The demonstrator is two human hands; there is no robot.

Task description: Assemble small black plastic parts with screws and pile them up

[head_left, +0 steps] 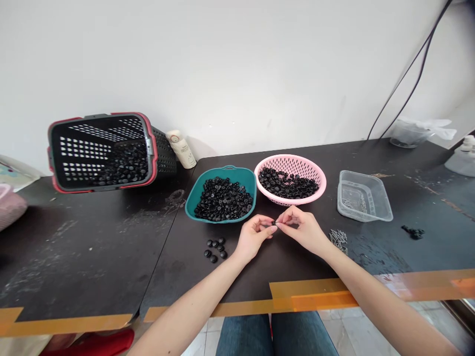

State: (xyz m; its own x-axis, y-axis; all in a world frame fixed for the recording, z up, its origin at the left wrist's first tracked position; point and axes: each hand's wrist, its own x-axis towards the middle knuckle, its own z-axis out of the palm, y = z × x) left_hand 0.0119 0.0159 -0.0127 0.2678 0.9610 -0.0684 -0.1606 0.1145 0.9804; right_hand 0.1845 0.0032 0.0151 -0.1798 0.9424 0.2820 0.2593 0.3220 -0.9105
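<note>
Dark table: is bearing the containers and loose parts.
Black-and-red basket: is lying tipped at the left, its mouth showing black pieces inside.
Teal basin: is holding a heap of black discs.
Pink colander: is standing just right of the basin, holding black parts.
Clear container: is holding a few metal pieces.
Left hand: is gripping a small black piece between thumb and fingers.
Right hand: is pinching the same piece from its right.
Loose discs: are lying below the basin.
Metal pins: are lying beside the right forearm.
Small black piece: is sitting between both hands' fingertips, before the colander.
</note>
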